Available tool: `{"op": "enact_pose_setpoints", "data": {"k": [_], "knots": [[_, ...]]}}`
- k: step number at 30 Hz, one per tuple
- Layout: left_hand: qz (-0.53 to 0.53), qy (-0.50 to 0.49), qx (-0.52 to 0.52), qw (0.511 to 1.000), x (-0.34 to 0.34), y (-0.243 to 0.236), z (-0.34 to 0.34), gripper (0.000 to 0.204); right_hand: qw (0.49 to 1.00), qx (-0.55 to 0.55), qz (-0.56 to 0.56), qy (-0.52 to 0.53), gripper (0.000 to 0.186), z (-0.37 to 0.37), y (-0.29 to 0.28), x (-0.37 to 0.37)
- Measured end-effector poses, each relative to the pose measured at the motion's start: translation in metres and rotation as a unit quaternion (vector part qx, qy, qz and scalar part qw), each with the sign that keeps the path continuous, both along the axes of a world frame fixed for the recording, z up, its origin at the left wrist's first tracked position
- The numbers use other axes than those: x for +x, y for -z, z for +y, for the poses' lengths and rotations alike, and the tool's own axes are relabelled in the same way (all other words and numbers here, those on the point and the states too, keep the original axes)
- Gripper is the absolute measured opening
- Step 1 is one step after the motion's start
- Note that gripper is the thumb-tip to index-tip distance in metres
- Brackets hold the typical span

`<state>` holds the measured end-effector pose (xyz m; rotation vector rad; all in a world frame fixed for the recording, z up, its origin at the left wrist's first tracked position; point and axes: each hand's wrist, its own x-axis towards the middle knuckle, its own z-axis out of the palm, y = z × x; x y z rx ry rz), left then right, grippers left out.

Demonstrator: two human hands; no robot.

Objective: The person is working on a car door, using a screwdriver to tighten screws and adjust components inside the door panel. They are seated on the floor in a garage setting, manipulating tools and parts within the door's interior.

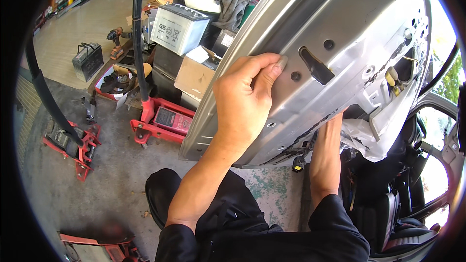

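Observation:
A silver car door [310, 29] stands in front of me with its bare inner panel showing. My left hand [245, 94] is at the panel near the door's edge, thumb and forefinger pinched together beside a dark slot [315, 67]. Something small and greyish may be between the fingertips; I cannot make it out. My right hand [336, 119] reaches into an opening low in the panel, so its fingers are hidden. Beside that wrist hangs a loose whitish plastic sheet [374, 138]. A dark wiring connector with a yellow part [298, 165] dangles below the panel.
Red floor jacks [158, 116] with long dark handles stand on the left. Behind the door are a white-grey car battery [178, 28], cardboard boxes [195, 76] and piled cloth. A black battery [88, 61] and a cordless drill [115, 42] sit farther left. Car seats [388, 225] show at right.

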<state>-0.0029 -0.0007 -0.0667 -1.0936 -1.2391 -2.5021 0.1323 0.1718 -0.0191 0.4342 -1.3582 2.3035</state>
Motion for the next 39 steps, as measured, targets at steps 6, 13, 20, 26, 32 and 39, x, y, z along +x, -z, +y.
{"op": "enact_pose_setpoints", "data": {"k": [6, 13, 20, 26, 32, 39], "knots": [[-0.009, -0.075, -0.008, 0.997, 0.010, -0.003, 0.005, 0.012, 1.000, -0.001, 0.003, 0.003, 0.043, 0.002, -0.001, 0.005], [-0.078, -0.023, -0.019, 0.996, 0.005, -0.008, 0.001, 0.018, 1.000, -0.005, 0.014, -0.016, 0.043, 0.005, 0.001, -0.003], [-0.090, 0.010, -0.001, 0.996, 0.012, -0.006, 0.006, 0.021, 1.000, -0.003, 0.023, -0.017, 0.043, 0.007, -0.001, 0.005], [-0.078, 0.005, 0.036, 0.996, 0.009, 0.004, 0.013, 0.020, 0.999, -0.006, 0.037, -0.038, 0.043, 0.011, -0.001, 0.003], [-0.059, 0.014, 0.018, 0.998, 0.005, -0.002, 0.010, 0.021, 0.998, -0.010, 0.046, -0.045, 0.043, 0.011, 0.001, 0.004], [-0.067, 0.053, 0.039, 0.996, 0.007, 0.000, 0.011, 0.018, 0.997, -0.011, 0.048, -0.054, 0.044, 0.012, 0.002, 0.002]]}}
